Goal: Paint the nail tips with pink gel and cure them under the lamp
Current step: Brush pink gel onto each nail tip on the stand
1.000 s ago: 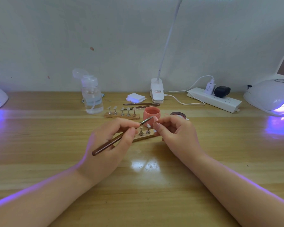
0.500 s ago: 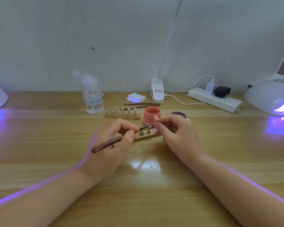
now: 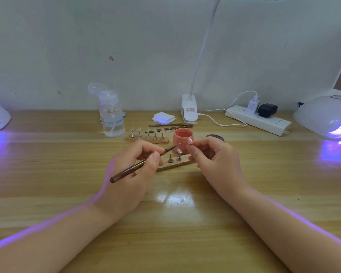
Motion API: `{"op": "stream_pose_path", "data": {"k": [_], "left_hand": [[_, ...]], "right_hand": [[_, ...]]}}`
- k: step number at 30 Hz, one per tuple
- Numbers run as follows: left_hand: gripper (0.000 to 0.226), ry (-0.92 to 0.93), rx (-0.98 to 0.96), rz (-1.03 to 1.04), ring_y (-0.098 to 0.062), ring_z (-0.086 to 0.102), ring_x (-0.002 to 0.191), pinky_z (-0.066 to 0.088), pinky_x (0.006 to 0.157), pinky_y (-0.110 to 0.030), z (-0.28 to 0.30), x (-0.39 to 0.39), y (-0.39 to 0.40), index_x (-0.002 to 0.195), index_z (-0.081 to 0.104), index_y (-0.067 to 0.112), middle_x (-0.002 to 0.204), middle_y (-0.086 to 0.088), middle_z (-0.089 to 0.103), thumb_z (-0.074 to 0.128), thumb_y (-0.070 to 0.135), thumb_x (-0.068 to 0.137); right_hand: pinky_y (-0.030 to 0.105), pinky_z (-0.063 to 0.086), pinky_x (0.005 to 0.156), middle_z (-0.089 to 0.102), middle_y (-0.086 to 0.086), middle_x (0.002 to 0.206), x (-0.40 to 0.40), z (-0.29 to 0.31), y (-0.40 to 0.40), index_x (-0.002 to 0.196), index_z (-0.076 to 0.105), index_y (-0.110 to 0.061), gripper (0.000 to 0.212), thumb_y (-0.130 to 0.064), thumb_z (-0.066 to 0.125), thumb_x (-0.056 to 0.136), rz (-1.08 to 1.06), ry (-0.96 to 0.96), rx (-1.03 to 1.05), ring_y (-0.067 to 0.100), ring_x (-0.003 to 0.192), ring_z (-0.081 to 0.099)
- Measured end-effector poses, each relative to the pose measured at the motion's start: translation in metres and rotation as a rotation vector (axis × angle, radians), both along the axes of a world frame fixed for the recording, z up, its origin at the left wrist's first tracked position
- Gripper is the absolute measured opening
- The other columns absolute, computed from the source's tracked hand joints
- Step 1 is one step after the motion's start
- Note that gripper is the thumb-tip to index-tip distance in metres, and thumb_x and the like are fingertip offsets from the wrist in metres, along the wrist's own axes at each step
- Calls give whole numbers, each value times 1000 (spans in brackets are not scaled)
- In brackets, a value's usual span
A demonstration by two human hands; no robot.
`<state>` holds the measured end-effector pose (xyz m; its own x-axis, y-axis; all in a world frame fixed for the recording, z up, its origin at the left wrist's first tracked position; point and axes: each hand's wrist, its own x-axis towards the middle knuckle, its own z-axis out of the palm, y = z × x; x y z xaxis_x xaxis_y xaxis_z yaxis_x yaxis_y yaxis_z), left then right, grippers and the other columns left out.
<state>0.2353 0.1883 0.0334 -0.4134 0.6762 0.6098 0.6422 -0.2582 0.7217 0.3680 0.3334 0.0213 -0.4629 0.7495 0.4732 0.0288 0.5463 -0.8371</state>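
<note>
Barely anything has shifted since a second ago: the left hand (image 3: pixel 134 170) has pulled the thin brown-handled gel brush (image 3: pixel 144 163) back a touch, so its bristles now sit just short of the nail tip instead of on it. That hand grips the brush like a pen. The right hand (image 3: pixel 211 160) pinches a small pink-coated nail tip (image 3: pixel 189 140) up in front of the open round pink gel pot (image 3: pixel 183 137), centre of frame. Looks like a pause between strokes, maybe checking coverage.

Below the hands is a wooden strip of metal nail stands (image 3: pixel 175 163) holding more tips; a second strip (image 3: pixel 147 137) sits behind. The glowing white curing lamp (image 3: pixel 323 117) waits at the right edge of the wooden desk (image 3: pixel 47 184), so curing's not started for this one, I'd guess.
</note>
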Motion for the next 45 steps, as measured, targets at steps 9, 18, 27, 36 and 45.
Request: {"op": "stream_pose_path", "data": {"k": [9, 18, 27, 36, 45], "left_hand": [[13, -219, 80, 45, -4, 67, 89, 51, 77, -16, -3, -9, 5, 96, 64, 29, 89, 13, 70, 53, 27, 89], [17, -293, 98, 47, -1, 66, 80, 48, 70, -8, -3, -7, 8, 93, 65, 22, 86, 3, 70, 55, 9, 97], [17, -341, 82, 45, 0, 67, 78, 50, 72, -11, -1, -5, 10, 93, 66, 16, 83, 5, 71, 53, 5, 97], [18, -619, 40, -24, -8, 67, 80, 55, 91, -47, -1, -11, 13, 91, 69, 15, 78, 4, 70, 53, 8, 97], [15, -666, 18, -79, -8, 66, 77, 52, 94, -54, 1, -10, 13, 89, 66, 14, 74, 3, 68, 54, 8, 96]], "right_hand": [[27, 52, 68, 68, -15, 75, 0, 2, 0, 87, 74, -15, 5, -19, 71, 87, -83, -127, 242, 3, 69, 63], [26, 39, 56, 59, -13, 63, -4, 0, 3, 76, 69, -30, 17, -42, 64, 87, -265, -411, 221, 7, 62, 53], [29, 42, 58, 64, -7, 67, -7, 0, 9, 82, 73, -30, 18, -41, 60, 89, -300, -580, 217, 16, 72, 59], [29, 50, 63, 67, -6, 69, -4, 1, 5, 80, 72, -25, 19, -38, 61, 86, -295, -616, 284, 15, 70, 61], [30, 44, 56, 62, 2, 60, -7, 2, 7, 70, 70, -16, 31, -37, 57, 90, -336, -676, 322, 20, 62, 57]]}}
